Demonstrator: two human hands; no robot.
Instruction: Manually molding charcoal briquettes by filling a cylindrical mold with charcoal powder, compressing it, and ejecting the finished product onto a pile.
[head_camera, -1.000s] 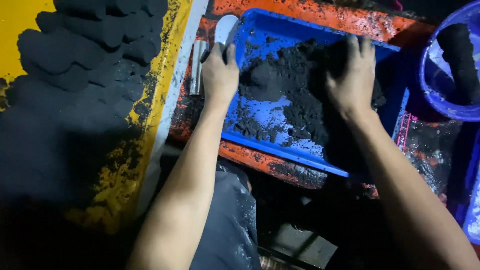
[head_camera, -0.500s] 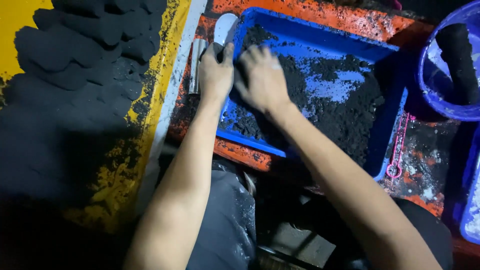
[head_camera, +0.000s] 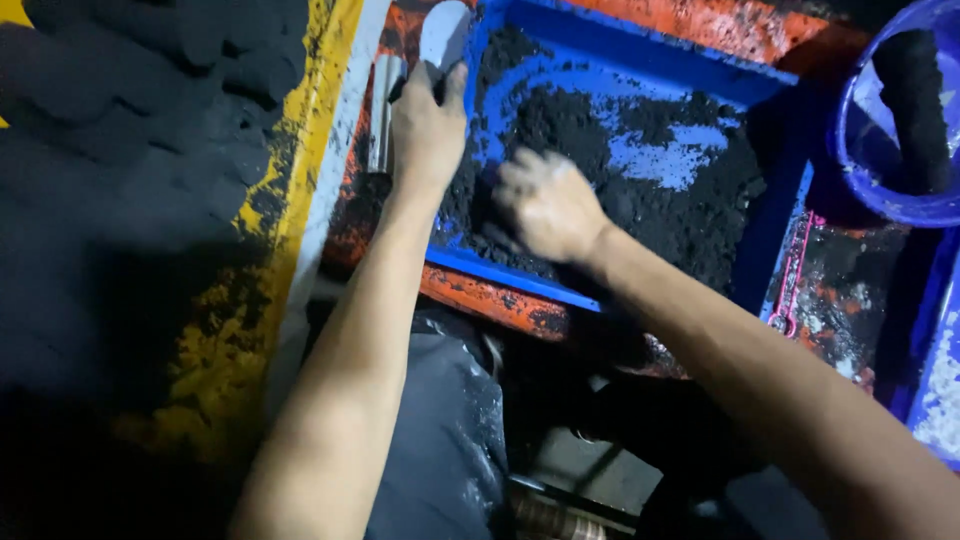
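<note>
The left hand (head_camera: 428, 125) is closed around a grey metal tool (head_camera: 443, 35) at the upper left corner of the blue tray (head_camera: 775, 215), fingers wrapped over its handle. The right hand (head_camera: 545, 205) is pressed into the black powder (head_camera: 650, 190) near the tray's front left, fingers curled and blurred, so whether they grip any powder cannot be told. The powder covers most of the tray, bare blue showing in patches. The tray sits on an orange, soot-stained desk (head_camera: 490, 300). Left lies a yellow sheet (head_camera: 260, 210) carrying rows of black lumps (head_camera: 130, 90); right stands a blue bucket (head_camera: 880, 190)
</note>
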